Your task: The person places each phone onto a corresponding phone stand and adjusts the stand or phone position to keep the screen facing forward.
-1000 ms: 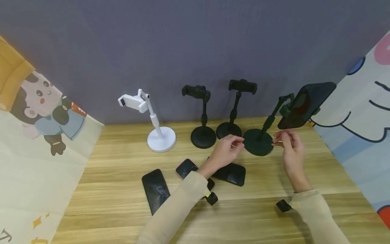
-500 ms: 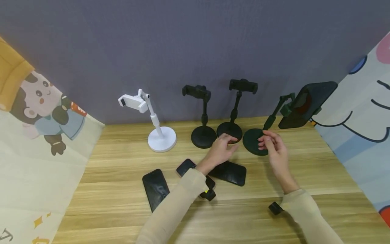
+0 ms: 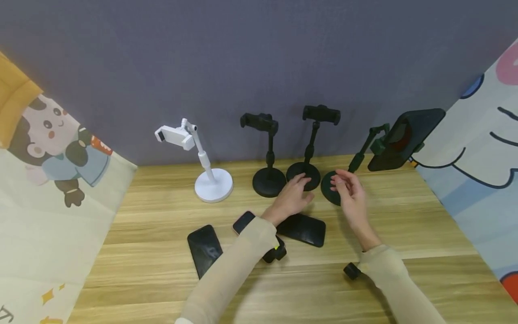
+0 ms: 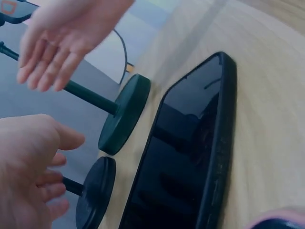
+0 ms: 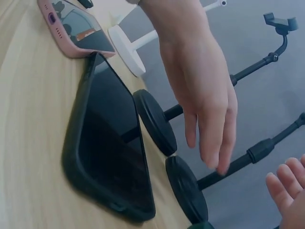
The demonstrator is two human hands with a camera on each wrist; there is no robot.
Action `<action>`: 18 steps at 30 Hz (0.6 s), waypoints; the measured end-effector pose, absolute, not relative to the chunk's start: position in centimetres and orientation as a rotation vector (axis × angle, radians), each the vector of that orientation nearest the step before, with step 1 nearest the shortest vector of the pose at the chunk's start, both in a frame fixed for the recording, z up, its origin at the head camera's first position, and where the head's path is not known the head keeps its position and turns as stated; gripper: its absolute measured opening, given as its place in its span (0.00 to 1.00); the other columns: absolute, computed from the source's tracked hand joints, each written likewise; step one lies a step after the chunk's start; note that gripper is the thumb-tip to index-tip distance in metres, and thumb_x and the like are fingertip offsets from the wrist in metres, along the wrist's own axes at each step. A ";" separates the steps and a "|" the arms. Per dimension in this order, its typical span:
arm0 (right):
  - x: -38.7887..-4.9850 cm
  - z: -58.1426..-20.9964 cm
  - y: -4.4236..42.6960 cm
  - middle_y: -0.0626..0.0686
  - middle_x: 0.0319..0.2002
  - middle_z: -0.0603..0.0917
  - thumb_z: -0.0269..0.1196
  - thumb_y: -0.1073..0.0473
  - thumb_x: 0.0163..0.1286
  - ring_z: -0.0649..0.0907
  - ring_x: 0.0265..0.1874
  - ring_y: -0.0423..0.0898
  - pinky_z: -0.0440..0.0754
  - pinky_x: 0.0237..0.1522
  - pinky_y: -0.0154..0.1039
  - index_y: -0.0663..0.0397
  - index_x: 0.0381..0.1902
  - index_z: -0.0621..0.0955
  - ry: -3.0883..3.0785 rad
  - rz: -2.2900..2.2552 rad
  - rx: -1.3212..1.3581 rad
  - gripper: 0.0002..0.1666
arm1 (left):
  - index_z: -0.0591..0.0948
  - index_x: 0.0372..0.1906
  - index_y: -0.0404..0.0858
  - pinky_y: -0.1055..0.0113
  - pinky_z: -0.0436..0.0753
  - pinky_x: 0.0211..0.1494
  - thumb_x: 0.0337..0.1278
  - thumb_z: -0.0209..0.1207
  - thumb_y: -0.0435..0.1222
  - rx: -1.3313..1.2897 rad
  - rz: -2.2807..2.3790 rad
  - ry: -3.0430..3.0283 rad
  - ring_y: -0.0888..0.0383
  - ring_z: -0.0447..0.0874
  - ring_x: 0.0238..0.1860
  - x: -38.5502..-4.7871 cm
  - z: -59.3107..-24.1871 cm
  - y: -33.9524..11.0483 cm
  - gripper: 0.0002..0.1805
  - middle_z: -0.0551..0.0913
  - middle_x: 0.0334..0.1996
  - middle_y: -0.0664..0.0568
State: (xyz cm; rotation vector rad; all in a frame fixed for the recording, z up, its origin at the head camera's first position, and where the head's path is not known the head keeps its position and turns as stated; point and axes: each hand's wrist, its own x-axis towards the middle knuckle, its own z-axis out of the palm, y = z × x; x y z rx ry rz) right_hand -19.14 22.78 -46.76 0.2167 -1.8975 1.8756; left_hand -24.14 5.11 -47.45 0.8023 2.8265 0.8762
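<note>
In the head view my left hand (image 3: 292, 198) hovers, fingers loosely bent and holding nothing, at the front of the right-hand black stand's base (image 3: 308, 173). My right hand (image 3: 351, 198), also holding nothing, is in front of the dark green stand (image 3: 331, 189), covering part of its base. That stand's clamp carries a black phone (image 3: 406, 139). A dark phone (image 3: 304, 229) lies flat just below my left hand; the left wrist view shows the same phone (image 4: 176, 143) beside the green base (image 4: 126, 114). Both hands (image 5: 202, 90) appear apart from the stands in the right wrist view.
Another black stand (image 3: 269, 182) and a white stand (image 3: 214, 185) stand to the left along the back wall. A pink-edged phone (image 3: 244, 222) lies partly under my left sleeve, and another phone (image 3: 204, 247) lies further left on the wooden table (image 3: 154, 270).
My right hand has moved left from beside the green base to in front of it. My left hand has shifted slightly left, its fingers spreading a little. The stands and phones stay put.
</note>
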 end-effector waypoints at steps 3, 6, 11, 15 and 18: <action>-19.3 -46.4 22.4 0.51 0.48 0.82 0.52 0.68 0.81 0.84 0.46 0.38 0.83 0.49 0.28 0.80 0.63 0.71 -1.920 1.875 0.211 0.20 | 0.72 0.75 0.40 0.56 0.71 0.75 0.73 0.60 0.42 0.844 0.792 2.868 0.48 0.68 0.75 -24.4 -47.4 5.6 0.30 0.66 0.77 0.44; -19.6 -46.1 22.1 0.53 0.51 0.80 0.51 0.66 0.82 0.82 0.50 0.39 0.81 0.53 0.27 0.76 0.65 0.70 -1.970 1.857 0.184 0.21 | 0.72 0.75 0.40 0.57 0.72 0.75 0.73 0.61 0.43 0.853 0.711 2.892 0.49 0.69 0.75 -24.8 -47.5 5.9 0.30 0.67 0.77 0.45; -20.3 -45.0 21.9 0.53 0.57 0.75 0.52 0.61 0.83 0.77 0.56 0.37 0.75 0.57 0.24 0.69 0.71 0.67 -2.054 1.808 0.147 0.25 | 0.70 0.76 0.40 0.58 0.70 0.76 0.74 0.59 0.46 0.806 0.594 2.896 0.49 0.68 0.75 -25.1 -47.6 6.5 0.31 0.66 0.77 0.45; -21.2 -44.0 21.7 0.49 0.60 0.72 0.52 0.61 0.83 0.74 0.61 0.42 0.73 0.60 0.25 0.64 0.75 0.63 -2.027 1.808 0.201 0.29 | 0.71 0.76 0.41 0.58 0.70 0.76 0.74 0.58 0.48 0.755 0.486 2.938 0.49 0.68 0.75 -25.2 -47.8 6.8 0.31 0.67 0.77 0.45; -21.8 -43.5 21.6 0.47 0.61 0.72 0.52 0.64 0.82 0.72 0.64 0.47 0.74 0.60 0.27 0.63 0.76 0.61 -1.957 1.840 0.256 0.29 | 0.73 0.74 0.42 0.58 0.70 0.75 0.74 0.58 0.49 0.736 0.417 2.968 0.50 0.70 0.74 -25.3 -48.1 7.0 0.30 0.69 0.76 0.46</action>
